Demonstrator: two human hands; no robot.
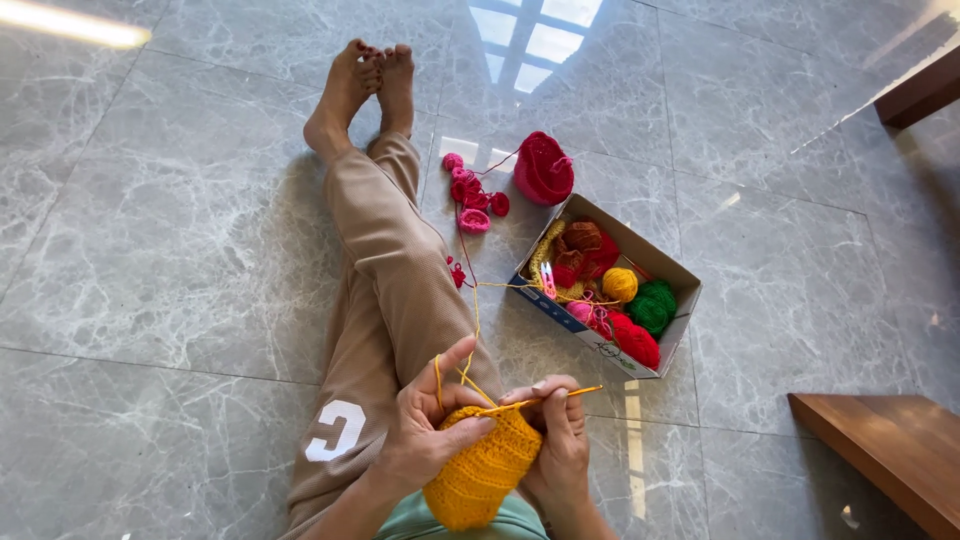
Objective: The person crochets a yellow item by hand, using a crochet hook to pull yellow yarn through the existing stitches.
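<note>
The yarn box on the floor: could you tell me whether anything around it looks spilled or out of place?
Mildly so. Small pink and red crocheted pieces lie scattered on the floor beside the cardboard box, outside it, next to a red crocheted pouch. The balls of yarn stay inside. Nothing looks damaged.

A person sits on the floor (180,230) with legs (385,250) stretched out ahead, and the knitted piece (480,470) rests over the lap between the left hand (425,430) and the right hand (555,440). To the right of the legs lies an open box (680,300) with yarn balls (630,300) in it. Beyond the box sits a knitted pouch (543,168), small knitted bits (470,200) lie between it and the legs, and a wooden bench (890,450) stands at the right edge.
</note>
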